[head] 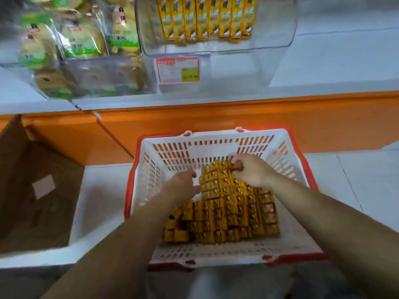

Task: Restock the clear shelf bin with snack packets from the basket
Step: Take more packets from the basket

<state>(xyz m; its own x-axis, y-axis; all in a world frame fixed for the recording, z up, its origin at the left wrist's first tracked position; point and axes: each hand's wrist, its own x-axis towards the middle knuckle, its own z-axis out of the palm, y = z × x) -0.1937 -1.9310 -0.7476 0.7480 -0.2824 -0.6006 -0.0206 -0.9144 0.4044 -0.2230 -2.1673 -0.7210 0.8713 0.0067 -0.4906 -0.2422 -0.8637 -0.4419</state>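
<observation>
**Both hands in the basket, on the yellow packets**

I see a long orange shelf ledge (237,117) across the middle, with an open brown cardboard box (32,190) on the floor at the left. Just beside the box, below the ledge, sits the white slotted plastic basket with a red rim (216,134).

Above the ledge stands the clear curved plastic shelf bin (269,35). A row of upright yellow snack packets (203,18) fills its back left part, and its right side is bare. To its left, a second clear bin (97,72) holds pale bagged snacks with green labels (79,39).

Inside the basket lie many small yellow-and-brown snack packets (226,212) in rows, heaped higher toward the far wall.

My right hand (250,171) has its fingers curled over the far top of that heap, pinching packets there. My left hand (185,184) reaches the heap's left edge with thumb and forefinger apart; I cannot tell whether it grips.

A red-bordered price tag (178,70) hangs on the bin's front.
</observation>
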